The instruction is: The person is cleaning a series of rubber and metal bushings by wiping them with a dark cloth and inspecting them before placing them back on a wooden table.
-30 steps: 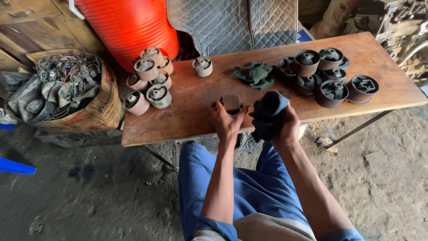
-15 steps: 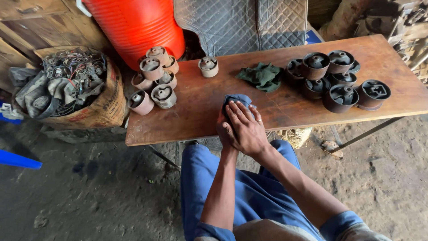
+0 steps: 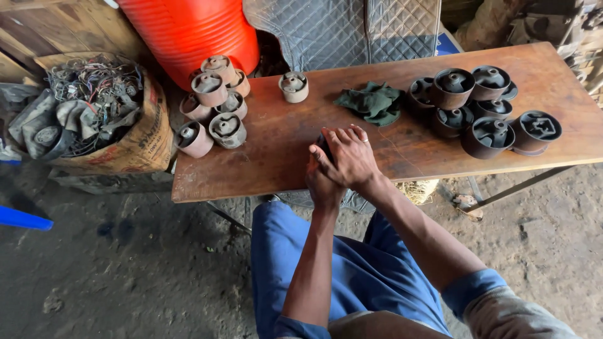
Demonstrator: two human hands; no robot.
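My right hand (image 3: 349, 156) lies over my left hand (image 3: 321, 182) at the worktop's (image 3: 264, 163) near edge, both folded round a dark piece (image 3: 324, 139) I can barely see; what it is stays hidden. Green rag (image 3: 372, 102) beyond. Bare wood lies between the rusty bushings (image 3: 212, 113) on the left and dark bushings (image 3: 483, 113) on the right.

Soft, even daylight fills the scene, with no hard glare. The wooden table (image 3: 402, 135) is the brightest surface, lit evenly along its length. Beneath its near edge a diffuse shadow falls on the dirt floor (image 3: 125, 263), which reads dim and grey. The red barrel (image 3: 188, 31) at far left carries a mild sheen. Focus is sharp at centre; the corners soften and bend with wide-angle distortion, and the far right corner is murky.
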